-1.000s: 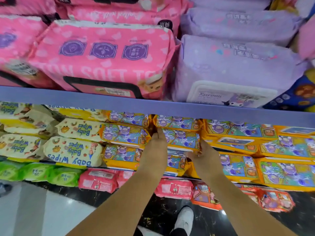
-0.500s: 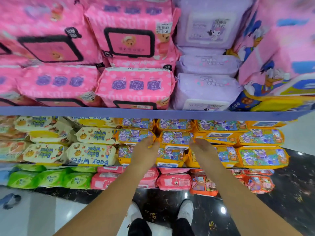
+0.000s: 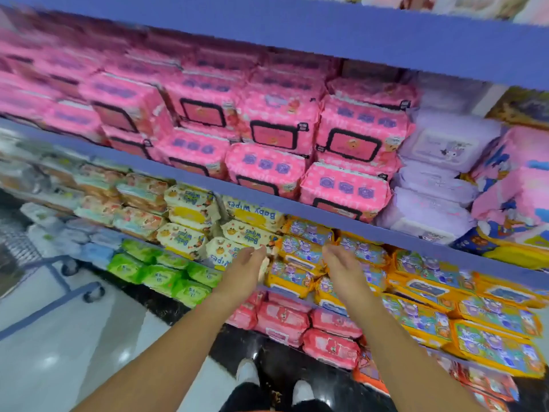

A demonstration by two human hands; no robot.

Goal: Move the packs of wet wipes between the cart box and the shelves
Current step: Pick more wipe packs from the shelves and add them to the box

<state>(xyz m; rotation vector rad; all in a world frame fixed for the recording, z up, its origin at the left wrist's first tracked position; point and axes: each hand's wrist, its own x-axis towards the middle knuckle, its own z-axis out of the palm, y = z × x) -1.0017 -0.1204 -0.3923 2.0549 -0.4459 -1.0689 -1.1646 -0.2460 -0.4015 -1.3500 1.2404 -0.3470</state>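
Packs of wet wipes, the orange ones: lying stacked on the lower shelf, directly ahead of both hands and tucked under the blue shelf edge.

Reaching forward with two bare forearms from the bottom of the view.

Holding the left hand just left of the orange stack, palm turned inward, fingers nearly straight and loosely together, gripping nothing. Fingertips overlapping the end of a cream Baby Wipes pack; touching it or only hovering in front, impossible to tell.

Holding the right hand just right of the same stack, palm facing the left one, fingers relaxed and slightly bent, likewise carrying nothing. Leaving the front of the orange stack showing between the two palms.

Crowding the shelf above in piles: pink packs, with lilac packs beside them to the right. Running across the top of the view: a second blue shelf edge.

Sitting left of the cream packs and lower down: green packs. Lying on the bottom level, near the dark floor: red-pink packs.

Standing at the far left on pale floor tiles: a blue cart frame with castors, well apart from the hands.

Showing at the bottom edge: white shoes. Blurring heavily across the left side, leaving the packs there hard to read.
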